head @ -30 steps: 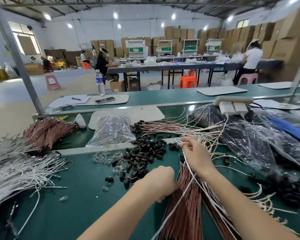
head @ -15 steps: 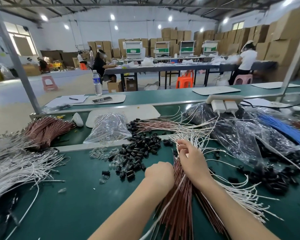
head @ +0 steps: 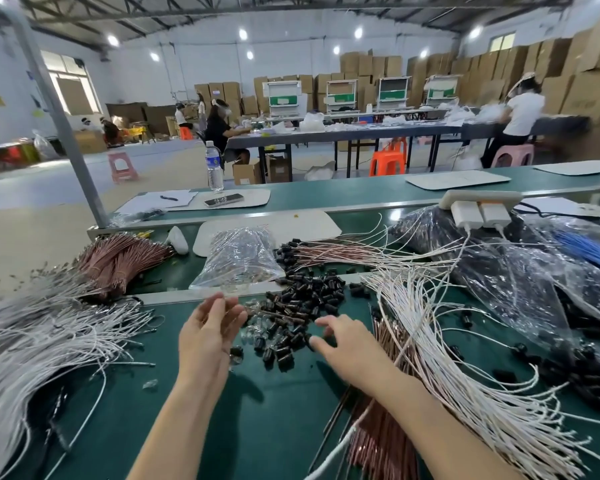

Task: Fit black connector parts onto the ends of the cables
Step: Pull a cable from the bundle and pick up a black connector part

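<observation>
A heap of small black connector parts (head: 305, 306) lies in the middle of the green bench (head: 264, 410). My left hand (head: 208, 337) hovers left of the heap, palm turned right, fingers apart and holding nothing. My right hand (head: 347, 344) reaches in from the right, fingers spread, its fingertips touching the near edge of the heap. A fan of white cables (head: 458, 368) lies right of my right arm. A copper-coloured cable bundle (head: 378, 441) runs under that forearm. Behind the heap lie cables with black connectors fitted (head: 326, 252).
A big pile of white cables (head: 49, 341) covers the left side, with a copper bundle (head: 118, 258) behind it. A clear bag (head: 239, 261) sits behind the heap. Plastic bags of black parts (head: 520, 292), blue cables (head: 589, 251) and a power strip (head: 478, 200) fill the right.
My right hand let go of the white cables and moved left to the black heap. My left hand opened from a fist and rose beside the heap.
</observation>
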### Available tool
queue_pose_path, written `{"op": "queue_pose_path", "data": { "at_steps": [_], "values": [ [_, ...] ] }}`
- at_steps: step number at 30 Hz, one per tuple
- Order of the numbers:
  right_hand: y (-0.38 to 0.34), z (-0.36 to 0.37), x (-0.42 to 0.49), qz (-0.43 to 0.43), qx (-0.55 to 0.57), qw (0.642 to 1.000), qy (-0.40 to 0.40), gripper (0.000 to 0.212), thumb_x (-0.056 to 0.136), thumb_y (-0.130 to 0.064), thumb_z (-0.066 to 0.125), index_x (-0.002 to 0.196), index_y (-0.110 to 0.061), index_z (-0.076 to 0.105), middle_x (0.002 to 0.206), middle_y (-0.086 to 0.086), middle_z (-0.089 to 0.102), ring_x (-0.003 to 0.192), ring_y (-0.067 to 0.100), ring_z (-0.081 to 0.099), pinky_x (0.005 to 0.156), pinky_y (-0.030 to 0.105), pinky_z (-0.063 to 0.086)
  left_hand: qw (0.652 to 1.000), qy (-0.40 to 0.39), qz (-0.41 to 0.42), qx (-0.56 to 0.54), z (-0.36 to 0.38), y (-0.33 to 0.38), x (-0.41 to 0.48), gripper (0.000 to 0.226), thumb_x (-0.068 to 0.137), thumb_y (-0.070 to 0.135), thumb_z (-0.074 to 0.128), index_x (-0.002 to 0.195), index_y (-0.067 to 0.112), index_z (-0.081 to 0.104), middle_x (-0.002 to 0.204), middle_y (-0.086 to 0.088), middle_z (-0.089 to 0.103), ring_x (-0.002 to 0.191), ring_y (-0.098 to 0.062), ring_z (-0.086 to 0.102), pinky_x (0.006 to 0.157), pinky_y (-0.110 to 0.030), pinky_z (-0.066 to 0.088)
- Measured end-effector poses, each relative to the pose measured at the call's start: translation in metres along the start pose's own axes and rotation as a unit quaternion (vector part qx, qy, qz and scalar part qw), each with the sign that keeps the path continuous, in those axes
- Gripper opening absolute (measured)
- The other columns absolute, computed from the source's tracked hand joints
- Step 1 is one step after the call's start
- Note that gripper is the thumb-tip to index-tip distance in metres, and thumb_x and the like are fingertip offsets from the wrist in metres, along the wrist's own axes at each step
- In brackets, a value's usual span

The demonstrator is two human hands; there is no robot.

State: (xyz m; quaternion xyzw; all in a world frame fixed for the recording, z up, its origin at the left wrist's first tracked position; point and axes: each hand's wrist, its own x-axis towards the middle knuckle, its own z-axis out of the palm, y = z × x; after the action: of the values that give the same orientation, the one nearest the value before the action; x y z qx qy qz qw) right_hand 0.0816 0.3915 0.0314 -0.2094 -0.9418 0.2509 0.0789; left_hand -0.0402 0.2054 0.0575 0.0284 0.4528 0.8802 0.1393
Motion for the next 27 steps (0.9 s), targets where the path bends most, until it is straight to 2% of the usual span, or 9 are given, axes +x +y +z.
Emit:
{"op": "queue_pose_path", "data": {
  "at_steps": [3, 9, 13, 15, 18, 21, 23, 24, 27],
  "values": [
    [-0.007, 0.004, 0.004, -0.001, -0.103, 0.994, -0.030, 0.050, 0.100, -0.057, 0.048, 0.143, -0.031, 0.047, 0.131, 0.002, 0.047, 0.126, 0.024, 0.043, 0.106, 0.039, 0.040, 0.998, 0.025, -0.017, -0.050, -0.015, -0.017, 0.000, 0.015, 0.104, 0.005, 0.049, 0.103, 0.006, 0.064, 0.092, -0.010, 0.074, 0.075, -0.015, 0.073, 0.066, -0.024, 0.061],
    [0.006, -0.003, -0.005, -0.014, 0.011, 1.000, -0.025, 0.053, 0.097, -0.048, 0.060, 0.145, -0.030, 0.046, 0.126, -0.007, 0.044, 0.123, 0.013, 0.048, 0.104, 0.025, 0.038, 1.000, 0.010, -0.005, -0.013, -0.017, -0.028, 0.006, 0.009, 0.102, 0.010, 0.055, 0.103, 0.007, 0.064, 0.085, -0.006, 0.077, 0.073, -0.013, 0.073, 0.064, -0.024, 0.061],
    [0.014, -0.006, -0.013, -0.042, -0.017, 0.999, -0.004, 0.030, 0.101, -0.032, 0.060, 0.130, -0.026, 0.063, 0.123, -0.007, 0.054, 0.120, 0.010, 0.053, 0.107, 0.024, 0.039, 1.000, -0.001, 0.003, 0.007, -0.014, -0.032, 0.007, 0.010, 0.098, 0.017, 0.061, 0.101, 0.009, 0.066, 0.090, -0.006, 0.077, 0.076, -0.011, 0.072, 0.064, -0.022, 0.060],
    [0.013, -0.005, -0.013, -0.053, -0.023, 0.998, 0.016, 0.023, 0.103, -0.025, 0.057, 0.122, -0.024, 0.069, 0.116, -0.007, 0.057, 0.114, 0.009, 0.055, 0.103, 0.021, 0.041, 1.000, -0.011, 0.007, 0.005, -0.014, -0.033, 0.007, 0.011, 0.094, 0.022, 0.064, 0.100, 0.013, 0.066, 0.091, -0.004, 0.077, 0.077, -0.011, 0.072, 0.064, -0.022, 0.060],
    [0.010, -0.004, -0.010, -0.049, 0.002, 0.997, 0.053, 0.019, 0.103, -0.024, 0.056, 0.116, -0.027, 0.070, 0.108, -0.015, 0.058, 0.101, -0.001, 0.057, 0.089, 0.006, 0.039, 1.000, -0.028, 0.003, -0.011, -0.016, -0.033, 0.007, 0.012, 0.086, 0.026, 0.068, 0.095, 0.018, 0.068, 0.084, -0.001, 0.074, 0.071, -0.010, 0.069, 0.062, -0.023, 0.060],
    [0.007, -0.001, -0.004, -0.007, 0.148, 0.985, 0.089, 0.017, 0.102, -0.025, 0.057, 0.112, -0.035, 0.068, 0.107, -0.018, 0.064, 0.095, -0.004, 0.060, 0.082, 0.007, 0.045, 0.999, -0.031, -0.001, -0.018, -0.018, -0.034, 0.007, 0.014, 0.085, 0.026, 0.069, 0.095, 0.018, 0.068, 0.081, 0.000, 0.072, 0.067, -0.010, 0.068, 0.060, -0.024, 0.060],
    [0.002, 0.001, 0.003, 0.053, 0.309, 0.945, 0.098, 0.018, 0.103, -0.022, 0.058, 0.113, -0.029, 0.071, 0.101, -0.008, 0.071, 0.087, 0.002, 0.067, 0.081, 0.019, 0.055, 0.999, -0.030, -0.004, -0.015, -0.018, -0.034, 0.008, 0.019, 0.083, 0.027, 0.070, 0.098, 0.015, 0.067, 0.082, 0.000, 0.073, 0.068, -0.010, 0.069, 0.059, -0.024, 0.060],
    [-0.001, 0.002, 0.006, 0.083, 0.407, 0.904, 0.099, 0.018, 0.102, -0.017, 0.058, 0.113, -0.022, 0.072, 0.098, -0.003, 0.072, 0.083, 0.004, 0.068, 0.078, 0.022, 0.057, 0.999, -0.031, -0.005, -0.014, -0.018, -0.035, 0.009, 0.021, 0.082, 0.026, 0.070, 0.099, 0.015, 0.067, 0.083, -0.001, 0.074, 0.068, -0.010, 0.069, 0.059, -0.024, 0.060],
    [-0.010, 0.000, 0.015, 0.132, 0.661, 0.732, 0.098, 0.015, 0.098, -0.005, 0.059, 0.110, -0.004, 0.069, 0.091, 0.008, 0.072, 0.078, 0.013, 0.070, 0.071, 0.021, 0.059, 0.999, -0.033, -0.002, -0.010, -0.018, -0.036, 0.009, 0.022, 0.081, 0.026, 0.070, 0.100, 0.013, 0.067, 0.085, -0.002, 0.075, 0.068, -0.010, 0.069, 0.058, -0.025, 0.060]
  ]
}}
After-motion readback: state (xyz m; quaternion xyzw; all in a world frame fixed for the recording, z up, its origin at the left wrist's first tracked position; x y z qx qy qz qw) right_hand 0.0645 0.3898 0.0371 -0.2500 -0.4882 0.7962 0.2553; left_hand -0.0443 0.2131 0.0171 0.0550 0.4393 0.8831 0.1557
